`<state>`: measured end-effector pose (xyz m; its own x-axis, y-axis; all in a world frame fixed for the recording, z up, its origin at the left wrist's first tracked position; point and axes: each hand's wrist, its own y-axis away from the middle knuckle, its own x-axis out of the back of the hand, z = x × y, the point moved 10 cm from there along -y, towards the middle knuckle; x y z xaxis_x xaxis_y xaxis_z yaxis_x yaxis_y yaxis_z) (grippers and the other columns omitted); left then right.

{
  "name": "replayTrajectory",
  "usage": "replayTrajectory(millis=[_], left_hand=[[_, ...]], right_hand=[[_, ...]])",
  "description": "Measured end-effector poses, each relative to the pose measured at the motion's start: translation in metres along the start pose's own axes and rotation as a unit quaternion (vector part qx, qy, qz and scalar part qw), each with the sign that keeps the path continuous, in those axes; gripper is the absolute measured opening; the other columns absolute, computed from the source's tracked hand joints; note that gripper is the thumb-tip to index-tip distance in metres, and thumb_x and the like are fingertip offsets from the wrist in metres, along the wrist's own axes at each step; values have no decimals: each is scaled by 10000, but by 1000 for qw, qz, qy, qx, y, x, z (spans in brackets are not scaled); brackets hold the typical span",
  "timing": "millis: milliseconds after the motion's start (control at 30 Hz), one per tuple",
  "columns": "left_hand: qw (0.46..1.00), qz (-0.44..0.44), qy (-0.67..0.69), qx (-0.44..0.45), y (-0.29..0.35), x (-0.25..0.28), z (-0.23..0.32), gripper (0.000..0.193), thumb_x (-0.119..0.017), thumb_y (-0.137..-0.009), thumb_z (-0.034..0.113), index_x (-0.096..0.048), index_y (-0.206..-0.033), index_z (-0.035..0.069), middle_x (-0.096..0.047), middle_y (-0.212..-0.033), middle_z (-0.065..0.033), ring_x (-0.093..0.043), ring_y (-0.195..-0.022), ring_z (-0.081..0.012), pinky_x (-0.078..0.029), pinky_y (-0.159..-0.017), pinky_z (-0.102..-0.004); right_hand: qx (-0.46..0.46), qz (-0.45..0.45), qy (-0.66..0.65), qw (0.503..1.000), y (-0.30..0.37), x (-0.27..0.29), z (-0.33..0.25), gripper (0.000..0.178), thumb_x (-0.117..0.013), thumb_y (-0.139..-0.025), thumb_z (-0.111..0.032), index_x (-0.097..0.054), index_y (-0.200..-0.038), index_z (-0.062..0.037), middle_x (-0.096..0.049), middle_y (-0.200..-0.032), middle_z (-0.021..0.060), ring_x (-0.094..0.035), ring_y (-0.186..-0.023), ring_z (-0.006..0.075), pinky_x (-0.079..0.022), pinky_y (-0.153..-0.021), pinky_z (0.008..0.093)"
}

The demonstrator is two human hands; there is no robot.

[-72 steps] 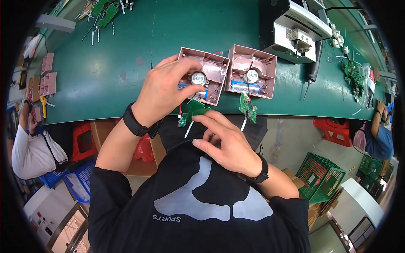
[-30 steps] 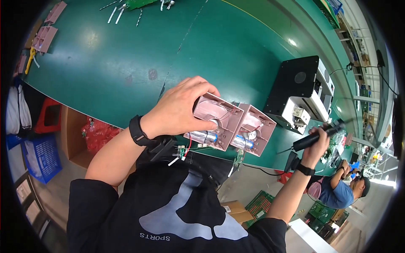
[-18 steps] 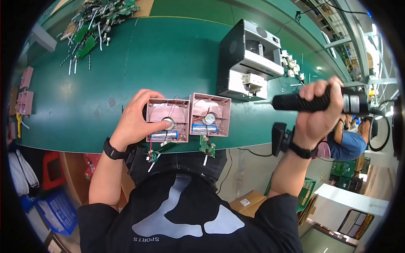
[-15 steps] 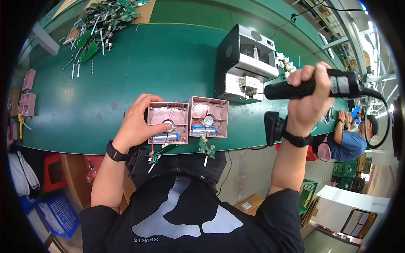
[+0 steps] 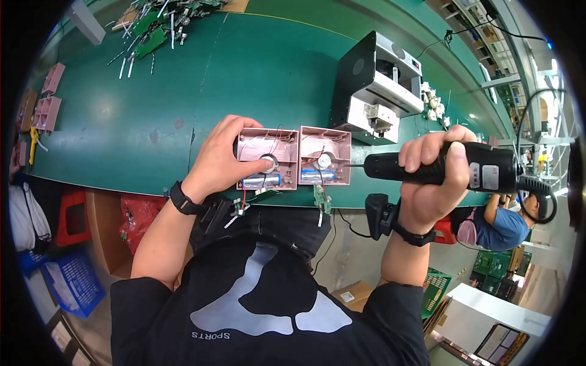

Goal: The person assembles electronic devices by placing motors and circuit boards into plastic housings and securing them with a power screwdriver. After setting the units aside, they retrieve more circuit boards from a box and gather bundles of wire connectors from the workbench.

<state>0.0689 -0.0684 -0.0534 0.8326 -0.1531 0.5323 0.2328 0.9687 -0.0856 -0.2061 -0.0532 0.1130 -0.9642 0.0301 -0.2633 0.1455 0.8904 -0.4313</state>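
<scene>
My left hand (image 5: pixel 221 160) grips the left pink plastic housing (image 5: pixel 267 145) by its outer side. Its thumb presses on a round silver part (image 5: pixel 269 162) inside, above a blue-and-silver battery (image 5: pixel 262 180). A second pink housing (image 5: pixel 314 140) stands just to the right with a similar round part (image 5: pixel 323 161) and battery (image 5: pixel 317 177). A small green circuit board (image 5: pixel 322 198) hangs by wires over the table edge. In my right hand (image 5: pixel 442 171), fingers wrapped round it, is a black corded electric screwdriver (image 5: pixel 493 167). It lies nearly level, its thin bit pointing left toward the right housing.
A black-and-white boxy machine (image 5: pixel 378 91) stands behind the housings to the right, with white parts (image 5: pixel 433 104) beyond it. Loose circuit boards (image 5: pixel 152 36) pile up at the far left. More pink housings (image 5: pixel 47 113) sit at the left edge. A person (image 5: pixel 510 226) is at the right.
My right hand has brought the screwdriver down and nearer the right housing, levelling it. My left hand keeps its hold with the thumb on the round part. The whole view has shifted.
</scene>
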Motion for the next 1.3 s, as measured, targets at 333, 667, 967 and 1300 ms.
replayTrajectory(millis=[333, 667, 967, 1300], left_hand=[[1000, -11, 10, 26, 2, -3, -1, 586, -888, -707, 302, -630, -1184, 80, -615, -1143, -88, -613, -1101, -298, -493, -959, -411], [1000, -6, 7, 18, 0, -2, -1, 571, -876, -713, 291, -629, -1187, 89, -613, -1136, -85, -612, -1104, -303, -492, -961, -416], [1000, 2, -9, 13, 4, 0, -3, 569, -879, -707, 237, -623, -1184, 64, -607, -1147, -87, -621, -1092, -280, -505, -937, -377], [1000, 7, 18, 10, 3, 0, 0, 564, -875, -704, 291, -638, -1175, 92, -612, -1148, -85, -612, -1123, -302, -485, -988, -421]], right_hand=[[-4, 18, 44, 999, 14, 1, 29, 180, -570, -975, -146, -512, -1098, -28, -544, -736, 97, -526, -558, 205, -494, -560, 387], [10, -2, 59, 998, 22, -7, 48, 164, -576, -959, -127, -488, -1044, -18, -540, -723, 98, -525, -561, 199, -497, -550, 370], [18, 10, 49, 999, 9, 4, 22, 181, -581, -980, -176, -509, -1058, -30, -539, -731, 79, -512, -557, 194, -482, -565, 359], [93, 77, 121, 985, -50, 40, -15, 177, -572, -1013, -242, -555, -1023, -67, -540, -739, 60, -513, -598, 193, -446, -603, 363]])
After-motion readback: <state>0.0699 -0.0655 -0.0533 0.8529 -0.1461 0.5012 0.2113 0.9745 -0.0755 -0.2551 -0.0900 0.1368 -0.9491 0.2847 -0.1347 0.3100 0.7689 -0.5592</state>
